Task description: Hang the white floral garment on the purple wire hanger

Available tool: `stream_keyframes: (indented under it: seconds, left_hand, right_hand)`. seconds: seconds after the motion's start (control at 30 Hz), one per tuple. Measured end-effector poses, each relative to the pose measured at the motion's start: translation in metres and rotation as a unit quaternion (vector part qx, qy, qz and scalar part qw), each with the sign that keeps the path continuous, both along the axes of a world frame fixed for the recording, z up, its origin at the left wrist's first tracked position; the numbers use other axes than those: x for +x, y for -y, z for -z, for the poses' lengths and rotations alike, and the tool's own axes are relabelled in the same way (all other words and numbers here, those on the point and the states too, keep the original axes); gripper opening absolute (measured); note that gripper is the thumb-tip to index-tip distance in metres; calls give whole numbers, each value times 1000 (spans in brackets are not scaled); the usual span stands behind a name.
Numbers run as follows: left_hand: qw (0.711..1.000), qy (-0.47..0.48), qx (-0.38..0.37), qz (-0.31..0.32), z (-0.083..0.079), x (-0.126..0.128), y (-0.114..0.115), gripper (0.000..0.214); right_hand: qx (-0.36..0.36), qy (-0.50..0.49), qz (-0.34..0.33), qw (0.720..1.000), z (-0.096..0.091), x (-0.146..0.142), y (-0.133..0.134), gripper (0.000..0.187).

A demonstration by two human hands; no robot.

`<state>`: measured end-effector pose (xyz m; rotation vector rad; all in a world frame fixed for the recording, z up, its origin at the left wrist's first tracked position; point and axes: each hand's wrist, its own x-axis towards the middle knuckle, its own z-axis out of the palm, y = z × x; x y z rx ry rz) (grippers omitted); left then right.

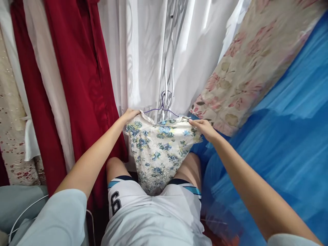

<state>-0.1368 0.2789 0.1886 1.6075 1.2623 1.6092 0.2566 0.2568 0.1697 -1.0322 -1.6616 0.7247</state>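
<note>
A white blouse with blue flowers (pixel 164 147) hangs on a thin purple hanger (pixel 153 110) in front of my legs. My left hand (pixel 131 115) grips the blouse at its left shoulder, fingers closed on the cloth near the hanger's end. At the opposite shoulder, my right hand (pixel 203 128) pinches the fabric between thumb and fingers. The cloth is drawn out between both hands, and its lower part drapes down between my thighs. The hanger's hook (pixel 164 95) reaches up to a bunch of white hangers (pixel 169 77).
A white curtain (pixel 143 51) hangs behind the hangers. Dark red garments (pixel 77 78) hang on the left. A floral cloth (pixel 235 82) and blue tulle (pixel 276 143) fill the right. A white cable (pixel 25 212) loops over grey fabric at lower left.
</note>
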Motion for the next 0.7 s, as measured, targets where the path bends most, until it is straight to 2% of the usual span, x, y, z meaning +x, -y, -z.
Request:
stream_keyframes:
  seconds: [0.1, 0.2, 0.27, 0.37, 0.47, 0.53, 0.6, 0.63, 0.7]
  left_hand:
    - [997, -54, 52, 14, -8, 9, 7, 15]
    - [988, -111, 103, 22, -7, 17, 14, 16]
    - [983, -135, 126, 15, -1, 18, 18, 20]
    - [966, -197, 161, -51, 6, 15, 23, 20]
    - [931, -284, 203, -109, 6, 6, 27, 20]
    - [908, -320, 230, -141, 7, -5, 30, 18]
    - [889, -346, 242, -178, 12, -17, 32, 17]
    - [884, -352, 244, -189, 16, -22, 33, 16]
    - [889, -332, 251, -191, 29, -30, 35, 16]
  right_hand:
    - [136, 82, 4, 987, -16, -19, 2, 42]
    - [181, 202, -45, 961, -30, -35, 3, 36]
    - [203, 256, -46, 944, -35, -40, 4, 36]
    - [236, 274, 35, 931, -43, -45, 4, 35]
    - [269, 268, 120, 917, -58, -57, 7, 30]
    - [277, 275, 144, 909, -68, -73, 17, 24]
    - [250, 296, 103, 916, -73, -90, 35, 22]
    - [223, 308, 42, 924, -74, -98, 47, 23]
    - [149, 321, -145, 924, -73, -109, 72, 31]
